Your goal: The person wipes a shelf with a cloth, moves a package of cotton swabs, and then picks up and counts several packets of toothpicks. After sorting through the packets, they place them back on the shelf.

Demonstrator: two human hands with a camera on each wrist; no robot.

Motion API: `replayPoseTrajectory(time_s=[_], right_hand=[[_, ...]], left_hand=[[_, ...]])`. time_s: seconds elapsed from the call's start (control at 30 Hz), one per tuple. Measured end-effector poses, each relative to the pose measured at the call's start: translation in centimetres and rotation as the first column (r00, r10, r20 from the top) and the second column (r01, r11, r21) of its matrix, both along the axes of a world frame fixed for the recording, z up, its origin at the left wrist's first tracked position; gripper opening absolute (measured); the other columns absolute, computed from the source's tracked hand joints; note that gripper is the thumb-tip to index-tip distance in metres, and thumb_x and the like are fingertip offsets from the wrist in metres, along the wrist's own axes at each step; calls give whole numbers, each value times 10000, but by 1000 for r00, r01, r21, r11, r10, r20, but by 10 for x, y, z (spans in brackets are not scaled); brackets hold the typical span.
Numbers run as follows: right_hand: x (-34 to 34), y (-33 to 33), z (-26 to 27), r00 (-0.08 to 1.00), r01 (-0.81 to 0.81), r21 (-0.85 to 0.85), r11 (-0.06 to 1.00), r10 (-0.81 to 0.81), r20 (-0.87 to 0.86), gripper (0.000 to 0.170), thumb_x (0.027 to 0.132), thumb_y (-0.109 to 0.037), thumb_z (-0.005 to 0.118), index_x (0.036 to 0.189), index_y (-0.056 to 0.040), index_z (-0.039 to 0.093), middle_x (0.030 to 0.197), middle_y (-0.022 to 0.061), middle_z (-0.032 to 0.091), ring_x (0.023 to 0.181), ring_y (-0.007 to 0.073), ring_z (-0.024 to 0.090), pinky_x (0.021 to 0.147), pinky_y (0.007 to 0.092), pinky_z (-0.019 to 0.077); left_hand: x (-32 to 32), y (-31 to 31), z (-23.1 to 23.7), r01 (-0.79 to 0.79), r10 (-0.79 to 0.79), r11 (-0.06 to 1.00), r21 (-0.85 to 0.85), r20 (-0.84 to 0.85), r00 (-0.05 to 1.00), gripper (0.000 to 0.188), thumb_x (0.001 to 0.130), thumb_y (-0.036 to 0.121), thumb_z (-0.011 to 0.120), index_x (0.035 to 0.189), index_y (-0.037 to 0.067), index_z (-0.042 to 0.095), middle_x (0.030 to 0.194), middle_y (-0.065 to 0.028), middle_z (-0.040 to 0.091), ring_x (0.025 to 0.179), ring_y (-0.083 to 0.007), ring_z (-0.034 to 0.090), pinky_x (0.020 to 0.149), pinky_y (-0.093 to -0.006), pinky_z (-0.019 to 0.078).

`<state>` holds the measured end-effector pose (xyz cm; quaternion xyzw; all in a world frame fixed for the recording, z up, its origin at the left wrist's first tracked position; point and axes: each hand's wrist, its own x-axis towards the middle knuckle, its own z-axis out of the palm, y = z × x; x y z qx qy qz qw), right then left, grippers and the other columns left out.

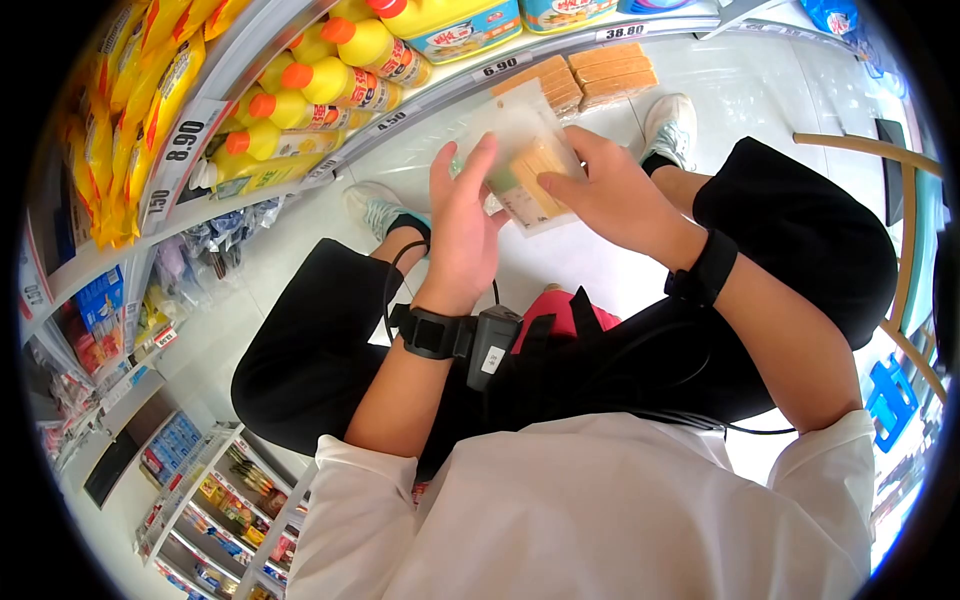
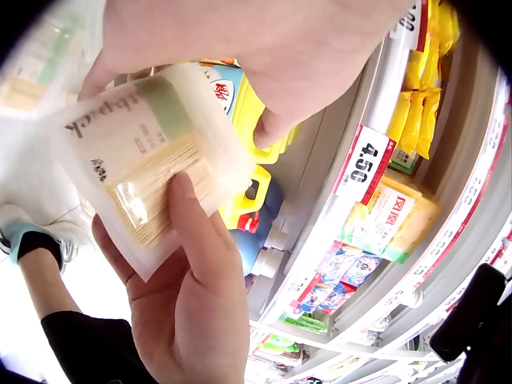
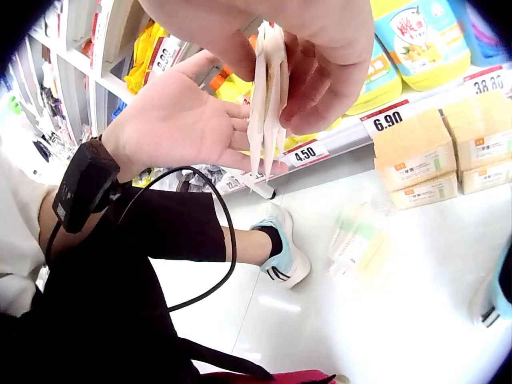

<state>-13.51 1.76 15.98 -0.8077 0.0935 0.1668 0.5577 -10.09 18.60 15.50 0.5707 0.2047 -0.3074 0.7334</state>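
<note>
Shop shelf (image 1: 445,94) ahead. Right hand (image 1: 615,200) pinches packet (image 1: 528,172); left hand (image 1: 464,230), fingers (image 1: 477,165) straight, grips nothing. Best pinch softly so sticks (image 2: 148,196) stay whole.

Frosted plastic packet (image 2: 138,156) (glossy window (image 2: 134,202))

This is a shop, shown by long grey-white shelving (image 1: 440,97) whose edges carry printed white price labels (image 1: 502,67) reading 4.50, 6.90, 8.90 and 38.80. Matching yellow plastic bottles with orange caps (image 1: 332,86) stand in rows beside crowded glossy yellow packets (image 1: 168,95), and a white multi-tiered rack (image 1: 275,535) holds many small, colourful packages (image 1: 240,500).
</note>
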Motion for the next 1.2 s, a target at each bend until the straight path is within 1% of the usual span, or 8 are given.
replayPoseTrajectory(time_s=[0.03, 0.1, 0.33, 0.4, 0.53, 0.7, 0.83, 1.2], right_hand=[[1, -1, -1, 1000, -3, -2, 1000, 3, 0, 320, 869, -190, 619, 1064, 55, 552, 824, 170, 631, 723, 203, 588, 673, 319, 465], [3, -2, -3, 997, 81, 55, 995, -81, 0, 321, 854, -190, 615, 1043, 61, 547, 860, 233, 644, 783, 325, 644, 700, 382, 491], [9, -6, 3, 990, 98, 265, 959, -67, -123, 384, 887, -189, 603, 1167, 59, 515, 1007, 142, 647, 854, 198, 634, 746, 337, 498], [9, -2, 10, 957, 209, 381, 901, -107, -271, 449, 883, -195, 629, 1236, 37, 474, 1072, 129, 634, 900, 178, 629, 800, 303, 499], [8, -1, 4, 992, 127, 427, 895, -122, -38, 495, 869, -200, 671, 1255, 23, 457, 1116, 123, 624, 951, 165, 627, 837, 285, 500], [11, -7, 18, 978, 167, 453, 876, -90, -186, 519, 884, -209, 679, 1287, 14, 441, 1159, 98, 614, 1034, 143, 598, 902, 282, 479], [11, -5, 13, 972, 227, 428, 875, -178, -152, 486, 848, -174, 712, 1209, 58, 483, 1088, 125, 644, 964, 154, 633, 832, 292, 508], [7, -3, 11, 981, 190, 351, 917, -160, -113, 409, 811, -156, 731, 1106, 69, 560, 991, 129, 667, 866, 135, 624, 769, 290, 501]], left_hand=[[1, 2, 0, -3, 3, 1000, -2, 0, 1000, 840, 867, 448, 624, 1442, 26, 181, 1354, -136, 408, 1244, -257, 411, 980, -464, 359], [3, 7, -1, -19, 17, 995, -94, -16, 1000, 352, 949, 355, 530, 1206, 116, 500, 1204, -23, 543, 1136, -198, 488, 928, -421, 416], [7, 10, -7, 33, -47, 941, -337, -31, 998, 326, 1000, 266, 453, 1219, 28, 487, 1224, -103, 574, 1172, -216, 550, 996, -384, 436], [6, 8, -1, 2, 7, 969, -247, 38, 999, 292, 998, 258, 480, 1152, 12, 517, 1112, -86, 617, 1009, -154, 614, 886, -321, 498], [6, 6, 7, 57, -40, 979, -193, 91, 995, 325, 987, 231, 507, 1218, 3, 493, 1117, -94, 625, 998, -153, 624, 872, -305, 507], [10, 5, 16, -46, -60, 847, -530, -180, 982, 439, 1015, 350, 413, 1301, 18, 441, 1264, -110, 560, 1135, -196, 574, 933, -337, 485], [9, 6, 15, -1, -54, 858, -514, -93, 994, 507, 1024, 396, 347, 1388, 44, 370, 1366, -110, 490, 1262, -250, 479, 1059, -412, 380], [11, 8, 2, -118, 176, 949, -293, 183, 967, 293, 996, 203, 478, 1222, 16, 457, 1227, -114, 573, 1098, -198, 588, 937, -353, 490]])
